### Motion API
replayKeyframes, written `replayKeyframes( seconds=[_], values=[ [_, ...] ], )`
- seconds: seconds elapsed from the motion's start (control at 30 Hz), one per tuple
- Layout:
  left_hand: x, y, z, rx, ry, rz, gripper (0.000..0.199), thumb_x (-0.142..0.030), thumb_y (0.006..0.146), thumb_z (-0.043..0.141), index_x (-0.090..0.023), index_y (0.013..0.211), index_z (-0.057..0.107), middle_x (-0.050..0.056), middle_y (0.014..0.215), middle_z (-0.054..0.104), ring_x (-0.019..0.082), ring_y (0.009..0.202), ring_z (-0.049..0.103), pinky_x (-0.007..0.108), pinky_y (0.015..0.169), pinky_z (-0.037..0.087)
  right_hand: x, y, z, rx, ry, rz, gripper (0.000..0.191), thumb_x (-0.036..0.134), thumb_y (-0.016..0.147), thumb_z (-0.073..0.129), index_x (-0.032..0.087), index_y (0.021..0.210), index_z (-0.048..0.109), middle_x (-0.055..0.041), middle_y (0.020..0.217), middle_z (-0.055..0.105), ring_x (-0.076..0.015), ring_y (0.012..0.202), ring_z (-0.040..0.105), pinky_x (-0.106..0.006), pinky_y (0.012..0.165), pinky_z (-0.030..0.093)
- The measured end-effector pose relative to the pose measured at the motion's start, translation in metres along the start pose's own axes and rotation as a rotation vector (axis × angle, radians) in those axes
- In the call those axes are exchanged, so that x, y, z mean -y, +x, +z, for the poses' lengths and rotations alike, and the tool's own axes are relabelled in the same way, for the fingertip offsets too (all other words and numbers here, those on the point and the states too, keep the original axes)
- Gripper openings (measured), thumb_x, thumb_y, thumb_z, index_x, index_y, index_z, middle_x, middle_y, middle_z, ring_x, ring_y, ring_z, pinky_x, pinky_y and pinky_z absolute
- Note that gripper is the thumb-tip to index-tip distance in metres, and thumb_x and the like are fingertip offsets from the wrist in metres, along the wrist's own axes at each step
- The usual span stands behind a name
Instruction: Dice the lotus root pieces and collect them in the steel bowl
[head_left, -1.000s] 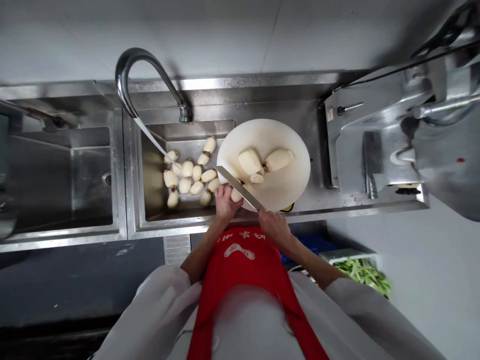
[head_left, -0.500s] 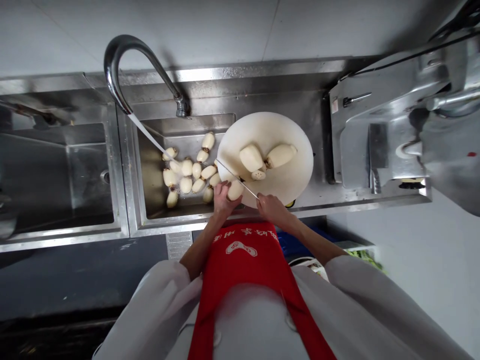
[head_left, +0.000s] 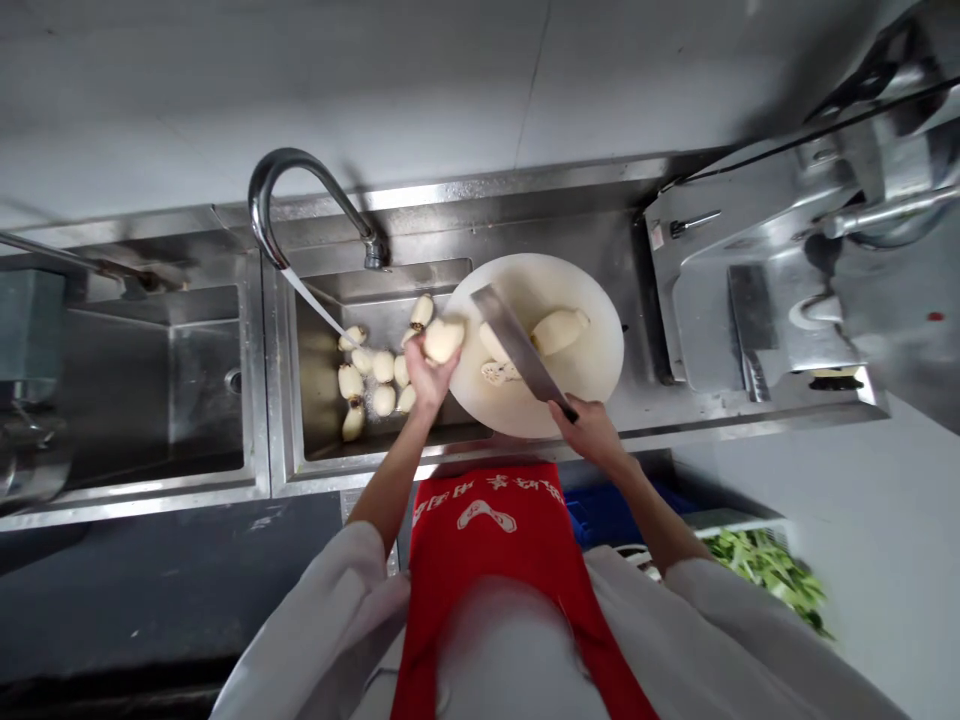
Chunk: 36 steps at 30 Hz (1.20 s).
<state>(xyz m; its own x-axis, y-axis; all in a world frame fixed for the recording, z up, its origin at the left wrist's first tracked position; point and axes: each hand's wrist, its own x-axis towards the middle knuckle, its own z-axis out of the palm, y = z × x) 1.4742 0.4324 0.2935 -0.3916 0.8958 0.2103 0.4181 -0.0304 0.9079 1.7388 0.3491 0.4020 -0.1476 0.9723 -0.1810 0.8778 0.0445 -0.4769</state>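
Lotus root [head_left: 444, 341] btwn faucet [head_left: 260, 205] & cleaver [head_left: 517, 345]

Cool, dim light leaves the lower left nearly black. Glare streaks the steel ledge [head_left: 450, 187] at upper center; a faint shadow marks the wall [head_left: 450, 90] near the faucet [head_left: 262, 195]. Slight blur softens the lotus root [head_left: 444, 341]; wide-angle distortion stretches the corners.

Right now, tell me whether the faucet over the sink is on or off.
On: a white stream of water falls from the spout of the faucet onto pale root pieces in the sink.
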Motion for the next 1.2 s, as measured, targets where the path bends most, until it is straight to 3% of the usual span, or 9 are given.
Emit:
replayKeyframes(
  seconds=[0.17, 0.4, 0.5, 0.63, 0.83, 0.9, 0.97, 1.07, 1.2],
  values=[
    [-0.022, 0.073, 0.049, 0.247, 0.083, 0.122, 0.061, -0.049, 0.075, 0.072, -0.01, 0.116, 0.049, 0.013, 0.114, 0.055, 0.023, 0.108, 0.054, 0.038, 0.098, 0.042, -0.036, -0.054, -0.001, -0.223, 0.18, 0.393, 0.045, 0.053, 0.09, 0.043, 0.017, 0.067, 0.06, -0.0043, 0.054, 0.058, -0.0146, 0.053, 0.053, -0.024, 0.055, 0.037],
    [-0.065, 0.044, 0.056, 0.715, 0.368, 0.453, 0.08, -0.054, 0.057, 0.083, -0.028, 0.127, 0.058, 0.014, 0.149, 0.032, 0.048, 0.142, 0.005, 0.072, 0.106, 0.011, -0.078, -0.096, 0.02, -0.299, 0.415, 0.671, 0.047, 0.058, 0.083, 0.05, 0.019, 0.057, 0.054, -0.0028, 0.042, 0.053, -0.0157, 0.044, 0.05, -0.025, 0.048, 0.038],
    [-0.069, 0.047, 0.052, 0.849, 0.456, 0.515, 0.08, -0.048, 0.053, 0.086, -0.03, 0.127, 0.06, 0.013, 0.143, 0.041, 0.047, 0.143, 0.005, 0.073, 0.108, 0.002, -0.081, -0.098, 0.019, -0.297, 0.464, 0.694, 0.046, 0.056, 0.083, 0.05, 0.019, 0.057, 0.055, -0.0022, 0.041, 0.053, -0.0155, 0.042, 0.05, -0.025, 0.048, 0.039],
    [-0.051, 0.071, 0.021, 0.87, 0.507, 0.527, 0.085, -0.042, 0.05, 0.086, -0.031, 0.129, 0.058, 0.012, 0.137, 0.047, 0.044, 0.143, 0.012, 0.067, 0.112, 0.003, -0.082, -0.096, 0.012, -0.28, 0.45, 0.648, 0.046, 0.055, 0.085, 0.049, 0.02, 0.055, 0.052, -0.0004, 0.039, 0.05, -0.0149, 0.042, 0.051, -0.025, 0.051, 0.04],
    [0.006, 0.08, -0.07, 0.825, 0.699, 0.327, 0.078, -0.042, 0.062, 0.077, -0.03, 0.135, 0.052, 0.013, 0.138, 0.043, 0.038, 0.132, 0.037, 0.056, 0.107, 0.03, -0.095, -0.096, 0.015, -0.273, 0.46, 0.663, 0.048, 0.055, 0.085, 0.049, 0.021, 0.051, 0.049, -0.0009, 0.038, 0.05, -0.0152, 0.043, 0.052, -0.025, 0.052, 0.039],
    [0.014, 0.074, -0.076, 0.763, 0.737, 0.266, 0.072, -0.043, 0.063, 0.076, -0.026, 0.129, 0.056, 0.014, 0.136, 0.044, 0.038, 0.127, 0.04, 0.056, 0.104, 0.034, -0.1, -0.095, 0.017, -0.264, 0.443, 0.666, 0.049, 0.054, 0.085, 0.049, 0.021, 0.049, 0.049, -0.0015, 0.038, 0.05, -0.0156, 0.045, 0.053, -0.025, 0.053, 0.039],
    [0.006, 0.06, -0.051, 0.657, 0.654, 0.291, 0.06, -0.044, 0.068, 0.073, -0.022, 0.122, 0.061, 0.014, 0.133, 0.047, 0.036, 0.124, 0.043, 0.053, 0.104, 0.036, -0.103, -0.093, 0.017, -0.267, 0.423, 0.667, 0.048, 0.054, 0.084, 0.05, 0.02, 0.049, 0.05, -0.002, 0.039, 0.051, -0.0159, 0.046, 0.053, -0.025, 0.053, 0.038],
    [-0.029, 0.022, 0.03, 0.559, 0.395, 0.39, 0.051, -0.046, 0.08, 0.063, -0.019, 0.123, 0.058, 0.013, 0.125, 0.054, 0.029, 0.119, 0.049, 0.044, 0.104, 0.038, -0.106, -0.091, 0.015, -0.292, 0.392, 0.656, 0.048, 0.054, 0.084, 0.049, 0.021, 0.05, 0.05, -0.0025, 0.04, 0.052, -0.0165, 0.047, 0.053, -0.025, 0.052, 0.037],
    [-0.072, -0.034, 0.121, 0.466, 0.425, 0.354, 0.054, -0.051, 0.083, 0.061, -0.018, 0.125, 0.055, 0.017, 0.123, 0.056, 0.034, 0.116, 0.049, 0.054, 0.1, 0.035, -0.11, -0.095, 0.01, -0.283, 0.343, 0.625, 0.049, 0.054, 0.086, 0.046, 0.021, 0.05, 0.051, -0.0034, 0.042, 0.053, -0.0169, 0.049, 0.053, -0.026, 0.055, 0.037]
  ],
)
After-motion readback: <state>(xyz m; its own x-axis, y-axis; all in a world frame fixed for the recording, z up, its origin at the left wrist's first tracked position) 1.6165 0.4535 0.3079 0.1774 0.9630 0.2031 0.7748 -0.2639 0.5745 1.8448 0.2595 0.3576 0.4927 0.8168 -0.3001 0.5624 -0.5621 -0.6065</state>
